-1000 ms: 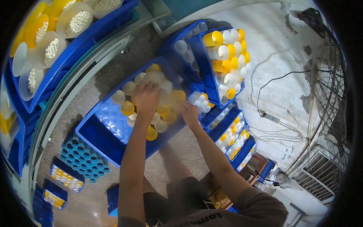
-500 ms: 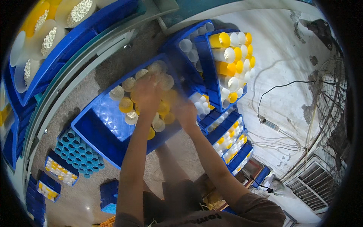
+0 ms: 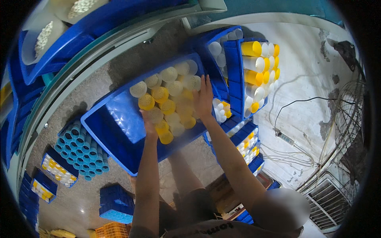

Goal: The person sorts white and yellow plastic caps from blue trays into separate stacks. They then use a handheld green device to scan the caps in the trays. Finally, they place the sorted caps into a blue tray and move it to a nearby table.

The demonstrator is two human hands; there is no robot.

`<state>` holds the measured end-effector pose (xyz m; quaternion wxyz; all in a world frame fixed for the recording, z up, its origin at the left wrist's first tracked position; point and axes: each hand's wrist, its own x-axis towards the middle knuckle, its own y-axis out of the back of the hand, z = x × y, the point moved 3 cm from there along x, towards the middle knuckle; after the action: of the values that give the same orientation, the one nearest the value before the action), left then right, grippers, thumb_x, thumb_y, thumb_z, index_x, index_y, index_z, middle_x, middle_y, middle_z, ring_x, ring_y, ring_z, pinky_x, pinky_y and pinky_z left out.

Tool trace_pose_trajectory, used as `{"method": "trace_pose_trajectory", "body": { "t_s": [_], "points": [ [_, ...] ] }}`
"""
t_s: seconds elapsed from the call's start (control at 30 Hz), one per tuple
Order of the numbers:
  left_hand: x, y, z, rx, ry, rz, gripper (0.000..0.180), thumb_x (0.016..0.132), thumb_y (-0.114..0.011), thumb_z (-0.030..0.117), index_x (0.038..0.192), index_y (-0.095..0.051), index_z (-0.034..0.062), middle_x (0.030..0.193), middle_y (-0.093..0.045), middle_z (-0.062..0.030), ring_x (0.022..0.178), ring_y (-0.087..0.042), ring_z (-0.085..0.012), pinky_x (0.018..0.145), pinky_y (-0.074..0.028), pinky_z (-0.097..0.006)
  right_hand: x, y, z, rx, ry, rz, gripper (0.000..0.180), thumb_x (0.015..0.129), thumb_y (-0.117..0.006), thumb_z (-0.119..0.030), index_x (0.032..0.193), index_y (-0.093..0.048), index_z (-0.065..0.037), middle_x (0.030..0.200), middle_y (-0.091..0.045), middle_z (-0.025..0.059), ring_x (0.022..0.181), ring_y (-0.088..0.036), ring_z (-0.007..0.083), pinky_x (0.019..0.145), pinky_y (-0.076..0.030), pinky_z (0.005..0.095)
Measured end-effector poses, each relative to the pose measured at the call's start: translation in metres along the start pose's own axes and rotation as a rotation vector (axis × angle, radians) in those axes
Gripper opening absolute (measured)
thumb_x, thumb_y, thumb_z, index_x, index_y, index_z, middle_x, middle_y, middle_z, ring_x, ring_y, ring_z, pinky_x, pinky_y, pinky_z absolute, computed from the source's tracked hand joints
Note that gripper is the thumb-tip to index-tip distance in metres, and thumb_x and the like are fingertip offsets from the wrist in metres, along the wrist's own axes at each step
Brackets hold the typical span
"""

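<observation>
White and yellow plastic cups (image 3: 160, 95) stand upright, packed together in the right part of a blue crate (image 3: 107, 148). Pale granules show inside several; those on the right are blurred. My left hand (image 3: 149, 126) is against the left side of the group, beside a white cup, its fingers partly hidden and seemingly stretched along the cups. Over at the crate's right wall, my right hand (image 3: 204, 98) lies with fingers extended and a little apart, touching the outer cups. Neither hand is closed around a cup.
Stacked blue crates of white and yellow cups (image 3: 254, 76) stand on the right by the white wall. Teal tubes (image 3: 81, 152) and small cup-filled crates (image 3: 59, 171) are on the floor at left. A curved metal rail (image 3: 95, 65) runs along the upper left, with granule-filled cups beyond.
My left hand has come down from above the cups to their left side. My right hand has moved up along the crate's right side. The view has shifted slightly.
</observation>
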<state>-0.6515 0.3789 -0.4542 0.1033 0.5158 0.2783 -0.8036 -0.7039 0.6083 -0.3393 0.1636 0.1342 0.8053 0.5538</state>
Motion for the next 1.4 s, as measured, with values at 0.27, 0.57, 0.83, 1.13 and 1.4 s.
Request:
{"method": "trace_pose_trajectory", "body": {
  "t_s": [0.27,0.57,0.83,1.13,1.4],
  "points": [
    [-0.019,0.025,0.041,0.147,-0.281,0.342,0.068,0.103,-0.047,0.052,0.139,-0.045,-0.0056,0.135,-0.053,-0.0162,0.123,-0.050,-0.0239,0.107,-0.038,-0.035,0.015,0.163,-0.176,0.457,0.293,-0.005,0.032,0.087,-0.069,-0.015,0.116,-0.064,-0.001,0.113,-0.065,0.0137,0.105,-0.064,0.0334,0.093,-0.050,0.0419],
    [-0.202,-0.051,0.270,0.735,-0.967,0.186,0.028,0.097,-0.064,0.017,0.116,-0.063,-0.0036,0.108,-0.066,-0.0160,0.091,-0.062,-0.0228,0.078,-0.050,-0.033,-0.024,0.312,-0.374,0.507,1.081,-0.001,0.018,0.089,-0.069,-0.016,0.106,-0.069,-0.010,0.098,-0.066,0.0100,0.094,-0.064,0.0274,0.083,-0.049,0.0404],
    [-0.218,-0.203,0.434,1.400,-1.647,0.474,0.018,0.087,-0.070,0.020,0.091,-0.069,0.0022,0.088,-0.067,-0.0135,0.086,-0.066,-0.0280,0.078,-0.051,-0.042,0.145,0.262,-0.361,-0.113,0.721,0.304,0.018,0.090,-0.066,-0.020,0.105,-0.070,-0.012,0.100,-0.066,0.0099,0.097,-0.061,0.0288,0.085,-0.044,0.0414],
    [-0.196,-0.243,0.453,1.644,-1.317,0.673,0.018,0.083,-0.065,0.020,0.073,-0.075,0.0090,0.069,-0.071,-0.0100,0.062,-0.071,-0.0271,0.052,-0.053,-0.038,0.214,0.226,-0.321,-0.393,0.859,-0.089,0.060,0.079,-0.065,-0.067,0.097,-0.075,-0.010,0.087,-0.069,0.0089,0.099,-0.063,0.0253,0.089,-0.045,0.0389],
    [-0.324,-0.220,0.432,1.307,-1.725,0.425,0.008,0.085,-0.071,0.011,0.082,-0.070,0.0028,0.084,-0.070,-0.0121,0.074,-0.067,-0.0257,0.060,-0.055,-0.031,0.154,0.316,-0.296,-0.041,0.820,0.275,0.015,0.077,-0.075,-0.014,0.092,-0.075,-0.011,0.092,-0.072,0.0036,0.085,-0.065,0.0241,0.075,-0.050,0.0375]
  ]
}}
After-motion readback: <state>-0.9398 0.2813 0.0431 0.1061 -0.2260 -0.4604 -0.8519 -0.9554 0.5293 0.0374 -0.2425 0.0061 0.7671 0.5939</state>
